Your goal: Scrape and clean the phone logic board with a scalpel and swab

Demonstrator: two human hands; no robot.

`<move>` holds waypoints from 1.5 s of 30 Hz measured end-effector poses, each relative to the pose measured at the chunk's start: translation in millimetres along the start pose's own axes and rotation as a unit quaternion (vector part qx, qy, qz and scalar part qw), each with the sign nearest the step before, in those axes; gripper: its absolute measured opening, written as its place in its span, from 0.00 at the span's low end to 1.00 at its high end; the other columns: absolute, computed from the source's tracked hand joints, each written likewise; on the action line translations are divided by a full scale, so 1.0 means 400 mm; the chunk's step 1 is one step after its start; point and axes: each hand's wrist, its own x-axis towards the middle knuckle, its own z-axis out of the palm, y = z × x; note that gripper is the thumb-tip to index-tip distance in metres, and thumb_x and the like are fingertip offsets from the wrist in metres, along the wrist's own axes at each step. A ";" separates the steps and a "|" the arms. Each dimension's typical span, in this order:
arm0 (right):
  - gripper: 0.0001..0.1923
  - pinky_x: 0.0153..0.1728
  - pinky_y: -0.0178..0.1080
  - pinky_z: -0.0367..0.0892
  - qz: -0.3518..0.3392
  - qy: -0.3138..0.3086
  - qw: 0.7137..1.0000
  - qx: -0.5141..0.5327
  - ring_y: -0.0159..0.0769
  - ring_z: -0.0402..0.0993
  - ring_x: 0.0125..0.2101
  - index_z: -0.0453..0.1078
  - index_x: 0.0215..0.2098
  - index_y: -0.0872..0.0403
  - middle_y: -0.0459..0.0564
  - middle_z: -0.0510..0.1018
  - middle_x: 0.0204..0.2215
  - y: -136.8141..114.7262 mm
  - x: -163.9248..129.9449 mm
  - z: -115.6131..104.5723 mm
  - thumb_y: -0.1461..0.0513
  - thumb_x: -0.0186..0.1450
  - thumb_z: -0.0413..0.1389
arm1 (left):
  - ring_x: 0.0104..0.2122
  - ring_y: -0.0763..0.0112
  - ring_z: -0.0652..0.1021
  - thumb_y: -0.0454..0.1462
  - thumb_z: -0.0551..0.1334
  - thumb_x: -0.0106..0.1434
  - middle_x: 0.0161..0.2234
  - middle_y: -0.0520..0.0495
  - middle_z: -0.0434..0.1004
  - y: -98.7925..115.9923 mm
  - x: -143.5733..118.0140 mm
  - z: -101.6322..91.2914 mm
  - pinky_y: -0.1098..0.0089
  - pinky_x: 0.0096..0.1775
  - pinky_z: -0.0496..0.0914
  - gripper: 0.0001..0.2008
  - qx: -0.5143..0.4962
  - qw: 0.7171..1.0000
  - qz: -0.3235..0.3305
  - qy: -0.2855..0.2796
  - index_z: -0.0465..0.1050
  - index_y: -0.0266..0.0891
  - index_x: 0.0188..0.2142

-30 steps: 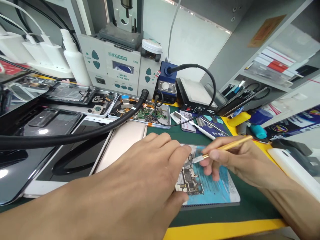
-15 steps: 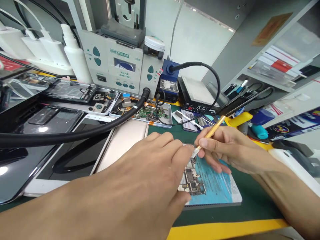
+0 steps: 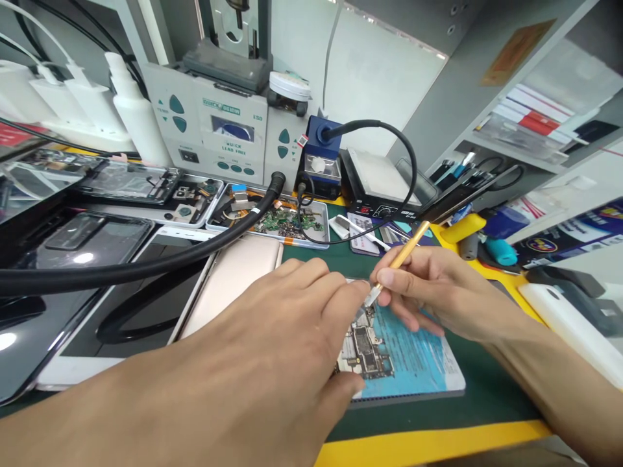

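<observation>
A phone circuit board [image 3: 367, 350] lies on a blue notebook [image 3: 423, 363] with a bound lower edge. Bent over the board's left side is my left hand [image 3: 287, 337], index finger and thumb at its upper and lower ends; the other fingertips are hidden. My right hand [image 3: 418, 285] pinches a craft knife [image 3: 402, 256] with a gold handle like a pen. The tilted knife's blade points down at the board's top end, beside my left index finger; the exact contact cannot be made out.
A hot-air station [image 3: 219, 123] stands at the back, its thick black hose [image 3: 170, 263] crossing above several phones. A tray of electronic parts [image 3: 296, 224] sits behind my left hand. A soldering iron station [image 3: 321, 155] and a yellow-handled tool [image 3: 462, 228] are further right.
The whole view has shifted slightly, so everything appears a little further left. Both hands keep nearly the same pose, with the knife still at the board's top end.
</observation>
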 end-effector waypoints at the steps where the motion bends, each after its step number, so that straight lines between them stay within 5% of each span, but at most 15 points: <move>1: 0.20 0.10 0.24 0.57 -0.010 0.009 1.000 0.003 0.22 0.61 0.10 0.75 0.33 0.57 0.43 0.75 0.15 0.003 -0.004 0.003 0.49 0.68 0.67 | 0.53 0.50 0.76 0.43 0.58 0.74 0.56 0.39 0.76 0.000 0.000 0.000 0.50 0.50 0.72 0.17 -0.001 1.000 0.000 0.000 0.66 0.41 0.58; 10: 0.12 0.13 0.23 0.66 -0.118 0.093 0.989 -0.005 0.27 0.73 0.15 0.78 0.32 0.58 0.45 0.78 0.19 0.029 -0.046 0.033 0.57 0.68 0.69 | 0.50 0.53 0.76 0.41 0.59 0.73 0.51 0.43 0.77 0.005 -0.001 -0.009 0.50 0.50 0.72 0.07 -0.019 1.000 -0.002 -0.016 0.69 0.43 0.48; 17: 0.06 0.13 0.27 0.70 -0.189 0.144 0.971 -0.033 0.30 0.77 0.16 0.81 0.35 0.54 0.47 0.82 0.25 0.065 -0.061 0.043 0.60 0.70 0.67 | 0.50 0.50 0.77 0.43 0.59 0.73 0.54 0.40 0.78 0.003 0.001 -0.005 0.51 0.46 0.74 0.18 0.007 1.000 -0.001 0.002 0.67 0.40 0.59; 22: 0.02 0.14 0.30 0.71 -0.245 0.177 0.950 -0.074 0.30 0.76 0.17 0.82 0.38 0.49 0.47 0.82 0.27 0.076 -0.074 0.059 0.62 0.70 0.67 | 0.50 0.50 0.78 0.43 0.57 0.74 0.54 0.39 0.78 0.005 0.002 -0.007 0.50 0.46 0.74 0.15 0.013 1.000 0.009 0.004 0.69 0.40 0.56; 26: 0.08 0.21 0.37 0.77 -0.293 0.187 0.928 -0.136 0.33 0.77 0.20 0.82 0.43 0.43 0.46 0.83 0.29 0.089 -0.090 0.063 0.65 0.71 0.64 | 0.51 0.50 0.77 0.42 0.59 0.73 0.55 0.40 0.78 0.005 0.002 -0.004 0.50 0.47 0.74 0.14 0.011 1.000 0.003 0.008 0.69 0.41 0.54; 45: 0.12 0.28 0.37 0.76 -0.322 0.206 0.876 -0.295 0.35 0.81 0.27 0.75 0.44 0.45 0.44 0.83 0.29 0.057 -0.121 0.110 0.69 0.69 0.61 | 0.53 0.53 0.76 0.40 0.60 0.71 0.52 0.43 0.78 0.009 0.000 -0.004 0.52 0.53 0.70 0.15 -0.036 0.999 -0.017 0.009 0.68 0.40 0.56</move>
